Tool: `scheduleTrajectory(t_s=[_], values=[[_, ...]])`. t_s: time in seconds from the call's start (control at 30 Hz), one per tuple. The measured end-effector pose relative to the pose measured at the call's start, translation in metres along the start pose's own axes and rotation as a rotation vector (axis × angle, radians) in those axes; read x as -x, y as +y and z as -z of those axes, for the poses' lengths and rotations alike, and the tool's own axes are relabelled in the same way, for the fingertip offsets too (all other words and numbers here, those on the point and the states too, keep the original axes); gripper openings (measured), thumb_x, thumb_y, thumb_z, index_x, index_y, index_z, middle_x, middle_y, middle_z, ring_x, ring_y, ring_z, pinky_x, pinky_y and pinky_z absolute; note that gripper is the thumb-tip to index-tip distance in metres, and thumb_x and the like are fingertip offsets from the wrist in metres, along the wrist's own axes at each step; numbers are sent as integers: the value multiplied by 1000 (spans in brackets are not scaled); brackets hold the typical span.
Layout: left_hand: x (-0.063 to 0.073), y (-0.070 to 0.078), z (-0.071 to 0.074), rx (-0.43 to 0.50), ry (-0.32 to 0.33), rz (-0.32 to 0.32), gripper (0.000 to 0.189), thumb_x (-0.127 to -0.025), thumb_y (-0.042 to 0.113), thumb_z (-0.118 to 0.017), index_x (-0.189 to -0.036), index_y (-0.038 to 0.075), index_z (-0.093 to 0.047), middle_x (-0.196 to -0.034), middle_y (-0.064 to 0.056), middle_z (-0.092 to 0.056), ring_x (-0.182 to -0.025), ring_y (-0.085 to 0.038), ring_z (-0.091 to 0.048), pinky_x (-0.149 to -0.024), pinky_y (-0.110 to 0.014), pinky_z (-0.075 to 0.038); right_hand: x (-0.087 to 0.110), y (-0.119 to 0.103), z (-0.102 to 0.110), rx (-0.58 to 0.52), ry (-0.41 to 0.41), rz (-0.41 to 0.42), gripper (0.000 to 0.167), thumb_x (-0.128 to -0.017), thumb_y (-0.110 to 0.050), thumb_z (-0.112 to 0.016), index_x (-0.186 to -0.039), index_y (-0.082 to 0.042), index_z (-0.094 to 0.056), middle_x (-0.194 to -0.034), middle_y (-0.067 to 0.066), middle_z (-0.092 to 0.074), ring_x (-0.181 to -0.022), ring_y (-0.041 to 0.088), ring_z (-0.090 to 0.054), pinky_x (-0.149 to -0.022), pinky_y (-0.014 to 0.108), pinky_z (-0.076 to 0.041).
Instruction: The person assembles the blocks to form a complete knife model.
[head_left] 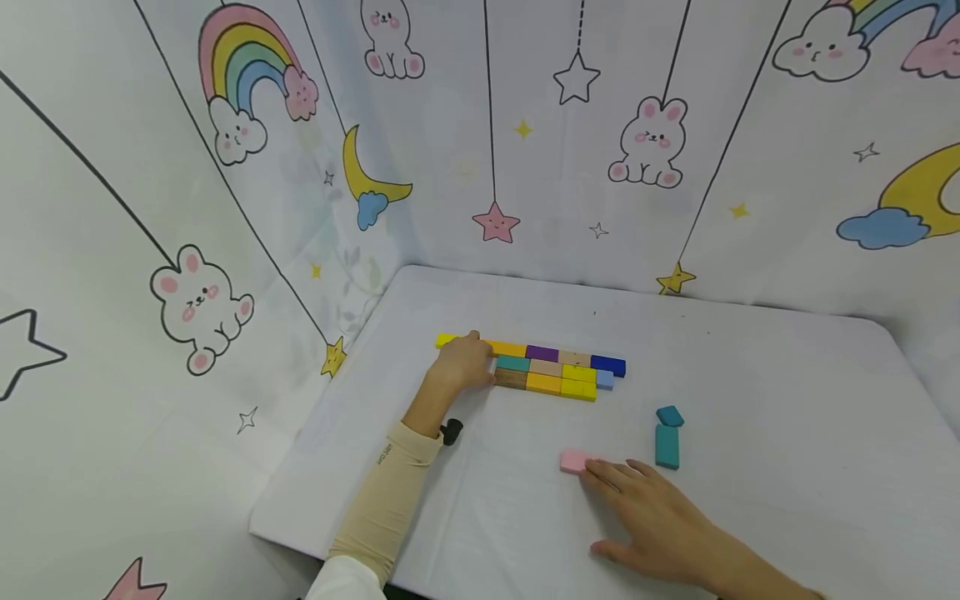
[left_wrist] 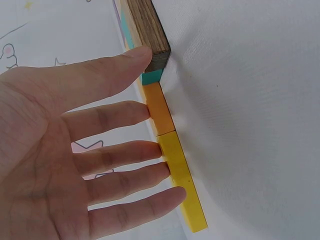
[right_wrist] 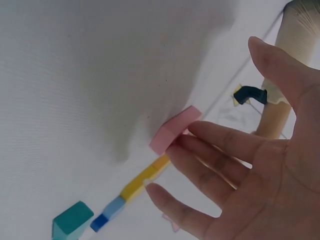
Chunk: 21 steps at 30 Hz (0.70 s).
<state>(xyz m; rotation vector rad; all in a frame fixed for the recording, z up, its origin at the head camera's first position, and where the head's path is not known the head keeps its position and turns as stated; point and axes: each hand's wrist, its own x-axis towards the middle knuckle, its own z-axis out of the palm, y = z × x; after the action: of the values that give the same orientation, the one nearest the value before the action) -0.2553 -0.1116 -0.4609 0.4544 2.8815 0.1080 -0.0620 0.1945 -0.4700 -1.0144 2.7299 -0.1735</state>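
Wooden blocks lie side by side in three rows near the table's middle. My left hand is at their left end with its fingers nearly straight. In the left wrist view its thumb tip touches the dark brown block, and its fingertips rest along an orange block and a yellow block of the back row. Out in front of the rows lies a pink block. My right hand touches that block with extended fingertips, its thumb spread away; in the right wrist view nothing is pinched.
Right of the rows lie a teal rectangular block and a smaller angular teal piece. A dark blue block ends the back row, with a light blue block just below it. White cloth covers the table; a patterned curtain hangs behind.
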Motion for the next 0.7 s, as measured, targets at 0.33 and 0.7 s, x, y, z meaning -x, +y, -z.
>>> scheduleTrajectory(t_s=[0.33, 0.7], values=[[-1, 0, 1, -5, 1, -5, 53, -91, 38, -82, -137, 13, -71, -133, -12, -62, -115, -27, -64, -100, -44, -55, -16, 0, 2, -4, -2, 14, 86, -85, -64, -77, -150, -11, -57, -153, 7, -55, -135, 29, -55, -112, 63, -42], [0, 1, 1, -4, 2, 6, 55, -90, 38, -83, -136, 12, -71, -131, -12, -63, -114, -26, -64, -101, -44, -54, -32, -5, 6, 3, -12, 34, 87, -85, -64, -78, -150, -10, -57, -154, 7, -55, -136, 29, -55, -113, 63, -41]])
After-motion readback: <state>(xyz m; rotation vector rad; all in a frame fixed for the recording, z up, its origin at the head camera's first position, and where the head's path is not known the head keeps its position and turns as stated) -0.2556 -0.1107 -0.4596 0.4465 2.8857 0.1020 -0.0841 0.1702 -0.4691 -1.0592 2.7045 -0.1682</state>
